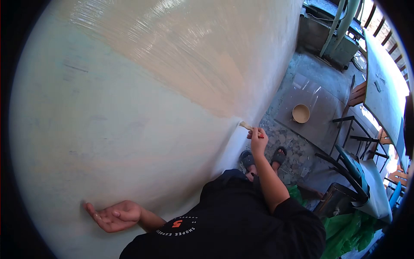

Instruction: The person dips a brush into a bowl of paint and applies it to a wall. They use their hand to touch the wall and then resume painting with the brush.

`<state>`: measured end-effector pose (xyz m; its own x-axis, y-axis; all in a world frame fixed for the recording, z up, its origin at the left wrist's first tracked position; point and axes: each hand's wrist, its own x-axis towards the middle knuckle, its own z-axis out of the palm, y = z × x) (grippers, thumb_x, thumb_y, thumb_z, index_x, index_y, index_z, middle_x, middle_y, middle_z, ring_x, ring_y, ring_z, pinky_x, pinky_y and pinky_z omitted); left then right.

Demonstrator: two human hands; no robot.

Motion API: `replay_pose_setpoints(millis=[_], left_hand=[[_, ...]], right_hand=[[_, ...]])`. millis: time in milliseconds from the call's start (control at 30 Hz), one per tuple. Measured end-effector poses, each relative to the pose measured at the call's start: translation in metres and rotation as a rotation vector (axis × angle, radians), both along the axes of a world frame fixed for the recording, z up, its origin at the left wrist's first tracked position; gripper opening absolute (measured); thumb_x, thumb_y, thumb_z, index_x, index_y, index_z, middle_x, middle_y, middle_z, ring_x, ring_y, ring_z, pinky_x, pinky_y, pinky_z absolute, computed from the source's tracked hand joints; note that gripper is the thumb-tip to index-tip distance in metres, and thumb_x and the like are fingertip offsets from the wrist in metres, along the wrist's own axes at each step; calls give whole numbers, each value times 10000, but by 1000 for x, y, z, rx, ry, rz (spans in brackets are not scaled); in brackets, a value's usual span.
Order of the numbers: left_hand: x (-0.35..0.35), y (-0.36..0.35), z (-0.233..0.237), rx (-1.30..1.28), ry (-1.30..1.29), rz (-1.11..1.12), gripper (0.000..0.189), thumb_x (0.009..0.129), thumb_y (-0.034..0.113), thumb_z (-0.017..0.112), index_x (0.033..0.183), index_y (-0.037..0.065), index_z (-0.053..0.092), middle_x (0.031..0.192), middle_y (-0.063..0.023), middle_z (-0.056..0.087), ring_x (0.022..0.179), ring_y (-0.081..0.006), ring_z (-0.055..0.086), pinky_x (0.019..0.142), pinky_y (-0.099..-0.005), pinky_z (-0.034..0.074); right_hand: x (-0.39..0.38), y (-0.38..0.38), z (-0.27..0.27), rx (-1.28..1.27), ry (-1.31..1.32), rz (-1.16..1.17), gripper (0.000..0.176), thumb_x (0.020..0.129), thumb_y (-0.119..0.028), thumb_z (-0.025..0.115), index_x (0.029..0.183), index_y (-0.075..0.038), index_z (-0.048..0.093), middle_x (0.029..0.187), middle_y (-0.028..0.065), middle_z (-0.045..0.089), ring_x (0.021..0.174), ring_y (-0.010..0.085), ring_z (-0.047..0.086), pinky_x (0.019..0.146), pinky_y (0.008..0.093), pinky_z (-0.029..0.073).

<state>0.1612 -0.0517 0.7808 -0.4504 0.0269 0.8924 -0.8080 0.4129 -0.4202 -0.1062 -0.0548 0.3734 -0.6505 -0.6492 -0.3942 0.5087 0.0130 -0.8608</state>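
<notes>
My right hand (pixel 258 140) is closed round the handle of a paintbrush (pixel 246 125). The pale bristle end is at or very close to the wall (pixel 129 125), by the lower tip of a wet, shiny beige painted area (pixel 185 69). At the lower left my left hand (pixel 115 216) holds nothing, palm turned up and fingers loosely bent and apart; its fingertips are against or just off the pale greenish wall. A round tub of cream-coloured paint (pixel 301 113) sits on the floor, beyond my right hand.
The tub rests on a flat board (pixel 312 103) on the speckled floor, past my sandalled feet (pixel 279 156). To the right stand dark metal-framed chairs (pixel 351 131) and a long pale panel (pixel 381 86). Green plastic sheeting (pixel 349 231) lies at the lower right. Pipes (pixel 345 26) run along the far corner.
</notes>
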Motion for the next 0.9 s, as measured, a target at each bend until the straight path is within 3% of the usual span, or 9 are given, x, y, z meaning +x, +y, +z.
replay_pose_setpoints(millis=[100,267,400,533,700,733,800,900], left_hand=[[0,3,0,16,8,-12,433,884,152,371,1278,-27,354,1222,-288,490,1166,-393,481,1022,-540,334],[-5,0,-2,5,29,-29,429,892,156,374,1285,-13,344,1193,-281,502,1152,-386,487,1024,-561,327],[-8,-2,-1,9,32,-105,410,904,126,413,1284,-23,370,1220,-286,504,1166,-415,481,1022,-486,339],[-9,2,-1,8,-5,-71,389,901,104,418,1262,-35,381,1219,-274,509,1166,-409,484,1027,-493,338],[-17,2,0,-7,-6,-42,365,899,83,425,1240,-43,393,1222,-262,512,1168,-391,489,1027,-497,339],[-18,3,1,-5,-11,-24,363,901,85,426,1238,-46,392,1221,-261,512,1167,-388,491,1026,-496,341],[-20,4,2,-13,-13,3,362,903,86,427,1236,-48,391,1220,-261,513,1166,-384,493,1024,-495,343],[-19,4,1,-16,-12,13,358,908,95,425,1233,-51,390,1217,-259,513,1163,-380,496,1022,-491,350]], right_hand=[[-3,-1,14,45,20,8,219,929,-137,532,879,61,609,731,108,645,593,134,618,561,258,526],[2,-14,160,-418,-84,47,240,946,-133,479,948,85,579,793,187,638,646,226,644,613,337,562],[-3,5,209,-690,-117,47,230,947,-116,447,935,82,562,803,204,624,705,257,649,599,377,571],[3,-2,165,-582,-79,49,245,952,-143,483,949,87,571,815,188,634,679,230,650,617,332,563],[6,-5,-8,-110,-52,69,195,937,-157,522,902,28,573,741,112,613,589,154,598,559,298,551],[2,4,-28,-111,-53,57,195,937,-157,522,902,28,573,741,112,613,589,154,598,559,298,551],[-6,12,-42,104,-68,59,182,934,-151,527,881,18,570,713,84,598,558,137,572,524,281,541],[-6,9,-38,4,-137,43,174,931,-147,532,877,14,570,716,87,607,575,142,583,505,280,538]])
